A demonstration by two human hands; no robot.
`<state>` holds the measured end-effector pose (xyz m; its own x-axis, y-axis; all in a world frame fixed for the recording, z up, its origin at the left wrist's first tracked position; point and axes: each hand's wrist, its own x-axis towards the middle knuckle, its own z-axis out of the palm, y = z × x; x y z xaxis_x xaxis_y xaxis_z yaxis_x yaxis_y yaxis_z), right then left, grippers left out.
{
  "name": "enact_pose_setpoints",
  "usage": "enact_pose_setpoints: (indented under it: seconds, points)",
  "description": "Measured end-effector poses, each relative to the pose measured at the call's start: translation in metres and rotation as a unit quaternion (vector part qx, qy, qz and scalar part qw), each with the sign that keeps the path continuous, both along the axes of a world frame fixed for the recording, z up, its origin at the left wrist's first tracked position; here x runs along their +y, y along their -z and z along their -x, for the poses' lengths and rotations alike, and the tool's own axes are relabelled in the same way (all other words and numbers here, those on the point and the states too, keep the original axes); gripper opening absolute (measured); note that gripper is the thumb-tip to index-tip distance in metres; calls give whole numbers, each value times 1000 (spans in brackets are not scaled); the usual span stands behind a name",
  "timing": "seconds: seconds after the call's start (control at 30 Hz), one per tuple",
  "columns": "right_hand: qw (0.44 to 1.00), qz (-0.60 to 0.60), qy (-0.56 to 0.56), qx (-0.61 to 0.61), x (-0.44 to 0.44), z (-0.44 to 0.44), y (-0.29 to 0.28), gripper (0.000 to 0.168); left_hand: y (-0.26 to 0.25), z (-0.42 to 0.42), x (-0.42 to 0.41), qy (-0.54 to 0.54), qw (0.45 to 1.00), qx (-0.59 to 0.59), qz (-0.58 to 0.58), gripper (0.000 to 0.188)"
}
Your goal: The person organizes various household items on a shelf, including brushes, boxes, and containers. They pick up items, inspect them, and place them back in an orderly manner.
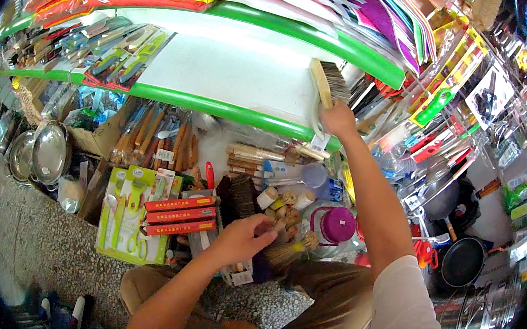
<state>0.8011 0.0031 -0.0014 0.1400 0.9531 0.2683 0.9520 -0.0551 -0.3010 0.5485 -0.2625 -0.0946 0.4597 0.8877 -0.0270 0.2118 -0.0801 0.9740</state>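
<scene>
My right hand point(339, 118) grips a wooden brush point(322, 84) with dark bristles by its lower end. It holds the brush upright over the right end of a white shelf point(235, 66) with a green edge strip. A pale curved handle with a tag point(319, 143) hangs just below that hand. Low in front of me, my left hand point(244, 241) has thumb and fingers apart, with nothing visible between them. It is at a pile of bound straw brushes point(287, 216); whether the fingertips touch them I cannot tell. A dark-bristled brush point(242, 196) lies just beyond it.
Red boxes point(180, 216) and a green utensil set point(123, 217) sit left of my left hand. A purple-lidded clear jar point(338, 225) stands to its right. Carded knives point(131, 59) lie on the shelf's left. Frying pans point(463, 262) are at right, steel pans point(51, 147) at left.
</scene>
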Motion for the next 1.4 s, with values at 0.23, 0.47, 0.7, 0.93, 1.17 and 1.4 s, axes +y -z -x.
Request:
enact_pose_setpoints:
  seconds: [0.23, 0.47, 0.7, 0.93, 1.17, 1.4]
  points:
    - [993, -42, -104, 46, -20, 45, -12, 45, 0, -3, -1, -6, 1000, 18, 12, 42]
    - [986, 34, -71, 149, 8, 104, 2, 49, 1, 0, 0, -15, 1000, 7, 17, 43]
    - [982, 34, -36, 183, 11, 122, 7, 49, 0, 2, 2, -10, 1000, 10, 11, 42]
    - [994, 104, -15, -10, -12, 125, -19, 43, -1, 3, -1, -12, 1000, -9, 8, 42]
    - [995, 103, -3, 10, -13, 117, -17, 39, -1, 4, -2, -19, 999, 15, -21, 41]
    - [995, 98, -15, 10, -6, 104, -13, 41, -3, 1, -1, -14, 1000, 14, -10, 42]
